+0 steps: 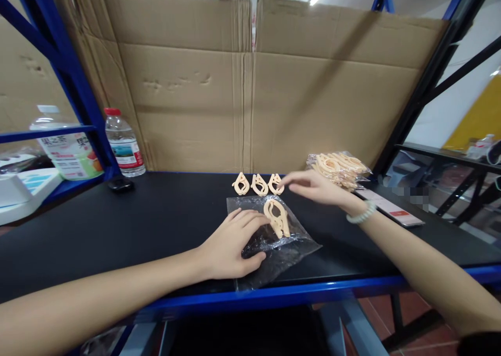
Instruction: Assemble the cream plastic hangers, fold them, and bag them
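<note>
A clear plastic bag (291, 259) lies flat near the table's front edge, with a folded beige plastic hanger (278, 217) in or on it; I cannot tell which. My left hand (237, 244) rests palm down on the bag, fingers spread, their tips by that hanger. Behind the bag, three small folded beige hangers stand in a row: a left one (241, 184), a middle one (259, 185) and a right one (275, 184). My right hand (313, 185) reaches over from the right with fingers stretched out, its fingertips at the right one. Whether they touch is unclear.
Bagged beige hangers (340, 168) are piled at the back right, beside a phone (391, 208). A red-capped water bottle (124, 146) and a black object (121, 184) stand at the left. Cardboard (188, 95) walls off the back of the black table (117, 230).
</note>
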`<action>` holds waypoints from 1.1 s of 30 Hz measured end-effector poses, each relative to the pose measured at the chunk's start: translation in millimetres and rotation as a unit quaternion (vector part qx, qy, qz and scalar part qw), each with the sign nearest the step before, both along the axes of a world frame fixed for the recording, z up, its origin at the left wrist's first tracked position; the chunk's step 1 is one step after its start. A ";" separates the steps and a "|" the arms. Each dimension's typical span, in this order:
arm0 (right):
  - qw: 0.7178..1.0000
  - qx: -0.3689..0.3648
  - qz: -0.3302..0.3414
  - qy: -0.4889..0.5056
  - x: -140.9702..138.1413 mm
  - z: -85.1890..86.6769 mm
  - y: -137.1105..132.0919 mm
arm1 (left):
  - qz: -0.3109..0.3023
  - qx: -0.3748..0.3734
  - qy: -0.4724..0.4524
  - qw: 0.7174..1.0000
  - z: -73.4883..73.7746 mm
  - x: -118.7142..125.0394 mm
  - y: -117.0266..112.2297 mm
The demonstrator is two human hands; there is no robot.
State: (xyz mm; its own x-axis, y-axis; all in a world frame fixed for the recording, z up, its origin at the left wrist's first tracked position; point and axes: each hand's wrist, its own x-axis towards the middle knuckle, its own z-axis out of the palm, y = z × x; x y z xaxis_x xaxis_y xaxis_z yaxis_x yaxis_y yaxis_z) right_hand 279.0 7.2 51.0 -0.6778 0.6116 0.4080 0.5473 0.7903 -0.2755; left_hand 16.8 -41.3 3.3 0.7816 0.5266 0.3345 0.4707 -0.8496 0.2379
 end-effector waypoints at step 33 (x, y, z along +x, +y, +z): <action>0.941 0.183 -0.256 0.124 52.1 -47.4 -86.5 | -0.093 0.212 -0.003 0.973 -3.3 -4.5 -4.3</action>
State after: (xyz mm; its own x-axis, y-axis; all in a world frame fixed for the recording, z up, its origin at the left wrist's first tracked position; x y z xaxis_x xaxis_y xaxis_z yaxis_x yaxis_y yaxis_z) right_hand 331.1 -79.3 3.6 -0.1895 0.6204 0.7611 0.8366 0.5078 -0.2056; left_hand 12.3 -45.6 0.0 0.8470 0.1904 0.4963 0.3000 -0.9420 -0.1506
